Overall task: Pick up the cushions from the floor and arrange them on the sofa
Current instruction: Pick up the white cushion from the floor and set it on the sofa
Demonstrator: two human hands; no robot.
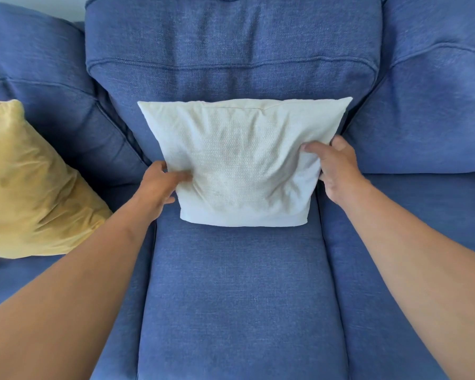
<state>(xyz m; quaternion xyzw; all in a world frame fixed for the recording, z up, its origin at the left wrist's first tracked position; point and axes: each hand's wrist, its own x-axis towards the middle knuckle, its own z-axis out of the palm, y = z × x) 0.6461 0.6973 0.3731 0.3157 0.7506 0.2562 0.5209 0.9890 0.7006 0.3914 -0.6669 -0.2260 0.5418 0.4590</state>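
A white textured cushion (242,163) stands upright on the middle seat of the blue sofa (239,297), leaning against the middle back pillow. My left hand (159,185) grips its lower left edge, thumb on the front face. My right hand (337,165) grips its right edge, thumb pressed on the front, fingers behind. A yellow cushion (30,187) leans on the left seat against the left back pillow, apart from both hands.
The sofa's back pillows (231,56) fill the top of the view. The right seat (422,215) and the front of the middle seat show only blue fabric. The floor is out of view.
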